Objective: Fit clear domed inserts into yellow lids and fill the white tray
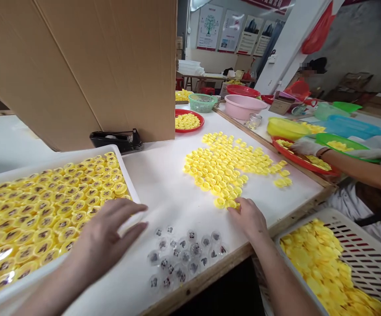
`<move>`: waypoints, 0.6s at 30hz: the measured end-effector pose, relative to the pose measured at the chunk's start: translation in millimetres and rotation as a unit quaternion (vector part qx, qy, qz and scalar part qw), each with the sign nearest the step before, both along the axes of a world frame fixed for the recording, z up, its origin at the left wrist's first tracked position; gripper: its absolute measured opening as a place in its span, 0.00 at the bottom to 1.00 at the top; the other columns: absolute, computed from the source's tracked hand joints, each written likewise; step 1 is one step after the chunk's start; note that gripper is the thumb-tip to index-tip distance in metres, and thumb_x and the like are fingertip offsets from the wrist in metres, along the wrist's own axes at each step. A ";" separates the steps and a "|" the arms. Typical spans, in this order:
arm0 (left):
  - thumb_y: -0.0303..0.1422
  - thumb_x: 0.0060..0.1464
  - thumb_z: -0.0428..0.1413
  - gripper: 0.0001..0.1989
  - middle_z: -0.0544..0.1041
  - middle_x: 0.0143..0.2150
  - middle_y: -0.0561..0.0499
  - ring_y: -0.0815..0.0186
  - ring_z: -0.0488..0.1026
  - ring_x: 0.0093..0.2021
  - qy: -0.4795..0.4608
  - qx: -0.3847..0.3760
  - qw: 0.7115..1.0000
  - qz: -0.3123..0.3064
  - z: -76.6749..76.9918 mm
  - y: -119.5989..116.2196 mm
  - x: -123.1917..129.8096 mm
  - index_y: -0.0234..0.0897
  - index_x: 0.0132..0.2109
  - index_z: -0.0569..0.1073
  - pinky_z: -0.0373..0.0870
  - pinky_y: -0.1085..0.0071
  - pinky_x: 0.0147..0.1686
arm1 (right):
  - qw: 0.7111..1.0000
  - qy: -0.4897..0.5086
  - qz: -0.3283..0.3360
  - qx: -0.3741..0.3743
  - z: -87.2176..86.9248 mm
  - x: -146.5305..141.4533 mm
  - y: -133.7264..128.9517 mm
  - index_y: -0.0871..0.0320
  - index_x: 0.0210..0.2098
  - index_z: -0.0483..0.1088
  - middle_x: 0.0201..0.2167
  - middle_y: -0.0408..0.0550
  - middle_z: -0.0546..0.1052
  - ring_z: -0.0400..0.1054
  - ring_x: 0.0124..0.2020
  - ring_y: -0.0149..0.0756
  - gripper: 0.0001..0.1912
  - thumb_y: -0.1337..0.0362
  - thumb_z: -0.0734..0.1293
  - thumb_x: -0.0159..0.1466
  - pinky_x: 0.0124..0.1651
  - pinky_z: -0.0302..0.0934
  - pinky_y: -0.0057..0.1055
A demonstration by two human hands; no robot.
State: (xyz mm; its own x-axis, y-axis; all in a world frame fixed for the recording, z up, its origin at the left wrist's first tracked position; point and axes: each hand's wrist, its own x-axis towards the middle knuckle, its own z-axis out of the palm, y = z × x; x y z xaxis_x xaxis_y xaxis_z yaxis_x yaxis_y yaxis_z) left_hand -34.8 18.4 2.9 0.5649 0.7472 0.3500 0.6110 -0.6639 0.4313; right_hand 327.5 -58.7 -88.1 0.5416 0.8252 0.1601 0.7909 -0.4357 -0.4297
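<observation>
My left hand (111,232) hovers by the right edge of a white tray (129,182) filled with yellow cups bearing dark pictures; its thumb and fingers are apart with nothing between them. My right hand (248,217) has its fingertips pinched at a yellow cup (231,204) on the near edge of a spread of yellow cups (213,173). Clear round discs with dark prints (180,256) lie on the white table between my hands, near its front edge.
A cardboard sheet (111,66) stands behind a black tape dispenser (116,140). At the right are a white crate (368,250) of yellow pieces, a red tray (328,171), and another person's gloved hand (307,147). A red plate (199,123) of yellow pieces sits farther back.
</observation>
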 end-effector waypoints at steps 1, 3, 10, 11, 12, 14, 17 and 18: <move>0.38 0.54 0.54 0.12 0.74 0.41 0.47 0.61 0.71 0.40 -0.020 -0.039 0.999 -0.016 -3.3 -11.3 12.3 0.42 0.45 0.74 0.68 0.68 0.39 | 1.000 -0.006 0.002 -0.008 -0.5 -0.7 3.0 0.59 0.39 0.70 0.34 0.50 0.69 0.65 0.34 0.42 0.13 0.62 0.65 0.55 0.34 0.58 0.35; 0.37 0.54 0.53 0.11 0.75 0.38 0.47 0.63 0.70 0.37 -0.048 -0.135 0.989 -0.025 -15.3 -26.4 34.2 0.41 0.43 0.75 0.67 0.70 0.36 | 1.000 -0.011 0.009 -0.020 0.9 -2.4 4.5 0.60 0.37 0.70 0.33 0.50 0.69 0.65 0.32 0.42 0.11 0.63 0.64 0.55 0.33 0.57 0.35; 0.42 0.57 0.50 0.17 0.75 0.36 0.47 0.70 0.69 0.28 -0.282 -0.577 0.766 0.034 -57.9 -27.8 70.1 0.35 0.46 0.71 0.65 0.76 0.25 | 0.985 0.050 0.166 -0.011 42.3 -63.6 -11.1 0.53 0.36 0.68 0.27 0.39 0.65 0.63 0.28 0.32 0.10 0.62 0.68 0.54 0.33 0.59 0.28; 0.43 0.57 0.50 0.18 0.75 0.37 0.46 0.70 0.70 0.27 -0.321 -0.627 0.710 0.016 -61.0 -27.0 71.4 0.34 0.47 0.70 0.66 0.77 0.24 | 0.971 0.088 0.224 0.003 49.4 -80.3 -10.5 0.54 0.37 0.68 0.28 0.40 0.65 0.63 0.29 0.32 0.11 0.65 0.68 0.54 0.33 0.59 0.27; 0.42 0.58 0.50 0.18 0.75 0.35 0.46 0.70 0.71 0.27 -0.352 -0.668 0.655 -0.005 -63.8 -26.4 71.9 0.33 0.48 0.70 0.66 0.77 0.24 | 0.956 0.116 0.268 0.013 55.3 -96.3 -8.6 0.54 0.37 0.68 0.28 0.40 0.66 0.63 0.30 0.31 0.11 0.67 0.68 0.54 0.32 0.59 0.26; 0.39 0.58 0.51 0.17 0.74 0.31 0.46 0.71 0.72 0.25 -0.394 -0.718 0.572 -0.042 -69.0 -25.3 70.0 0.30 0.47 0.70 0.67 0.80 0.23 | 0.930 0.152 0.333 0.021 61.9 -121.4 -2.3 0.54 0.35 0.68 0.29 0.40 0.66 0.63 0.31 0.31 0.10 0.71 0.68 0.53 0.32 0.58 0.26; 0.33 0.56 0.55 0.12 0.74 0.28 0.47 0.73 0.72 0.24 -0.446 -0.729 0.516 -0.062 -75.5 -22.4 62.5 0.28 0.44 0.71 0.67 0.83 0.21 | 0.917 0.184 0.353 0.019 57.7 -133.1 7.5 0.54 0.38 0.69 0.29 0.40 0.68 0.64 0.30 0.31 0.12 0.70 0.69 0.53 0.32 0.59 0.26; 0.31 0.55 0.55 0.11 0.74 0.30 0.46 0.73 0.73 0.24 -0.459 -0.724 0.511 -0.054 -77.0 -21.0 59.9 0.28 0.45 0.70 0.68 0.83 0.22 | 0.920 0.184 0.346 0.018 53.3 -130.9 9.4 0.54 0.40 0.68 0.30 0.40 0.68 0.65 0.30 0.31 0.14 0.68 0.70 0.54 0.33 0.60 0.26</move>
State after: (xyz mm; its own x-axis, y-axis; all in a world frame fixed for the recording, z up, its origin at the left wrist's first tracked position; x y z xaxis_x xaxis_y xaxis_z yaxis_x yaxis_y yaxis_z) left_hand 25.0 -2.7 -74.1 0.7250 0.5798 -0.3717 -0.2979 0.7506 0.5898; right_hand 196.6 -49.3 -34.8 -0.0890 0.9906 0.1040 0.6712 0.1368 -0.7285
